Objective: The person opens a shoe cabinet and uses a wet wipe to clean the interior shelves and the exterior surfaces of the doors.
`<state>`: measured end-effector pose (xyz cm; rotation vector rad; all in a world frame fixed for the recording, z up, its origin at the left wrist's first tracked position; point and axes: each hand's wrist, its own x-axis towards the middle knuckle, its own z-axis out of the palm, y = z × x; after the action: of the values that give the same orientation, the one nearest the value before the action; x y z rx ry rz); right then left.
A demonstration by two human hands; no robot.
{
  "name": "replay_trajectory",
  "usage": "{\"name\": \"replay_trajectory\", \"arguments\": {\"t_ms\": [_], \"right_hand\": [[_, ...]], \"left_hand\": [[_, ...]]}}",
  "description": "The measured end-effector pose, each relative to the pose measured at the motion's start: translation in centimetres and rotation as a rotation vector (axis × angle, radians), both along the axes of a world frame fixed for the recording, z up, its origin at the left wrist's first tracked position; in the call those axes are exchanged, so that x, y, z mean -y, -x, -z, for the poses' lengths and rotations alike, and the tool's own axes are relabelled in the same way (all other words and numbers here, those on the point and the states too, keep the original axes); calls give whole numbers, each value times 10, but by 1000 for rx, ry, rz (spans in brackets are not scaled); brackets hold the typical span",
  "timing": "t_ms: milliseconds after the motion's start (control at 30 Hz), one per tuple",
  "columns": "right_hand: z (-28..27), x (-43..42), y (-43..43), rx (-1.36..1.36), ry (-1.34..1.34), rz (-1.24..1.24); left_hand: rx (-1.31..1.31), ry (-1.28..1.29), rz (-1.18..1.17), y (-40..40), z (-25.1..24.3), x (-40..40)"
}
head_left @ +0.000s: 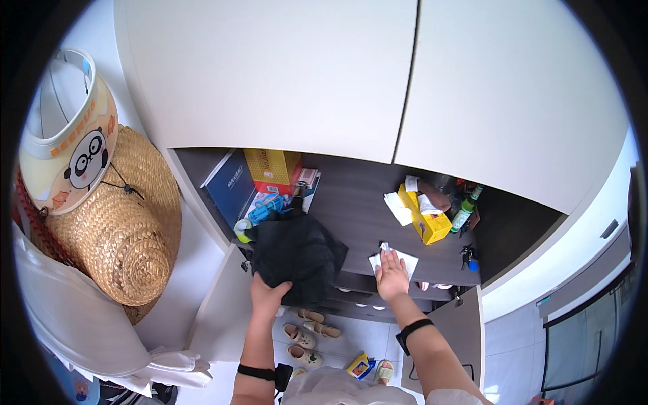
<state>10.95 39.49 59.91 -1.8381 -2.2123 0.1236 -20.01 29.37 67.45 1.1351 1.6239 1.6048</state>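
Note:
My left hand [269, 296] grips a bunched black cloth item [304, 253], perhaps a folded umbrella; a dark rod with a shiny end sticks out at its top. It hangs at the left front of a dark wooden cabinet shelf [349, 202]. Flat on a white tissue or cloth [412, 260] lies my right hand [392, 276], fingers spread, near the shelf's front edge. Behind it stands a yellow tissue box [434, 228] with white tissues beside it. A green glass bottle [463, 212] leans at the right, with keys [467, 255] in front of it.
A blue folder [230, 182], a yellow and red box [271, 167] and a roll of tape [243, 228] fill the shelf's left end. Straw hat [136, 253] and visor [76, 152] hang at left. Open doors [223, 309] flank the cabinet. Shoes [304, 336] and a yellow packet [359, 365] lie below.

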Motion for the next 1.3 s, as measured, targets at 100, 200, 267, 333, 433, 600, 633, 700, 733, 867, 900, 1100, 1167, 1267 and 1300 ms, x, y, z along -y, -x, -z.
{"name": "replay_trajectory", "arguments": {"t_ms": [100, 200, 267, 333, 433, 600, 633, 700, 733, 867, 900, 1100, 1167, 1267, 1300], "right_hand": [[4, -4, -14, 15, 1, 72], [-1, -17, 14, -2, 11, 58], [0, -22, 7, 33, -21, 60], [1, -21, 13, -3, -70, 47], [5, -22, 11, -4, -119, 10], [8, -23, 2, 24, -219, -83], [4, -19, 5, 14, -225, -144], [13, -3, 13, -79, -238, -313], [11, 4, 23, -177, -256, -476], [18, 28, 110, -23, -43, -521], [38, 13, 116, -61, -138, -495], [126, -36, 171, -1157, 403, -322], [112, -20, 181, -764, 205, -447], [94, -4, 181, -693, 239, -544], [75, 0, 182, -684, 227, -541]], "left_hand": [[153, 43, 180, -46, -15, -43], [62, 31, 181, -47, 30, -112], [-134, 106, 170, -72, 29, -149], [-326, 209, 108, -85, 13, -172], [-400, 306, 31, -99, 12, -197], [-458, 500, 109, -110, 29, -193], [-478, 519, 129, -107, 29, -190], [-526, 512, 134, -101, 26, -181], [-570, 470, 175, -94, 24, -177], [-586, 266, 102, -54, 8, -151], [-490, 198, 58, -38, -1, -142], [-562, 217, -306, 90, 5, -95], [-552, 265, -328, 112, 23, -76], [-659, 142, -333, 112, 23, -81], [-651, 130, -330, 109, 16, -89]]}}
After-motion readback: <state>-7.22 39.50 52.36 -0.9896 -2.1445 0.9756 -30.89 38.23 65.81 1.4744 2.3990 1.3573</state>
